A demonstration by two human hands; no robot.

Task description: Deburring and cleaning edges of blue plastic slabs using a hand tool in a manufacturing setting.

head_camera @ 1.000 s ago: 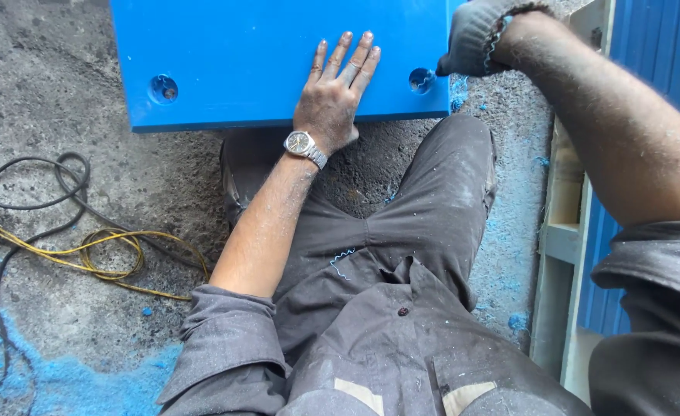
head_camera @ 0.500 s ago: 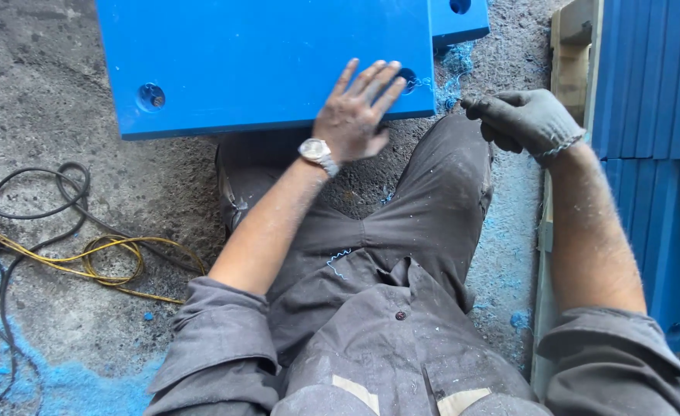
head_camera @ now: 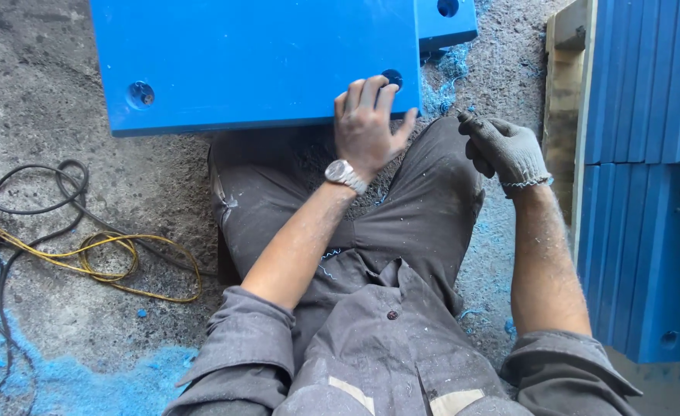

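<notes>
Blue panel lies under the left hand's spread grip; gloved right hand curls empty beside it.

Flat on the ground ahead of the knees: a large panel, with the left hand resting on its near right corner beside a hole. Behind that corner, a smaller block; right of the legs, the gloved right hand raised clear of the panel, and beyond it stacked panels on edge. Far left on the floor, looped cables amid scattered shavings.
</notes>
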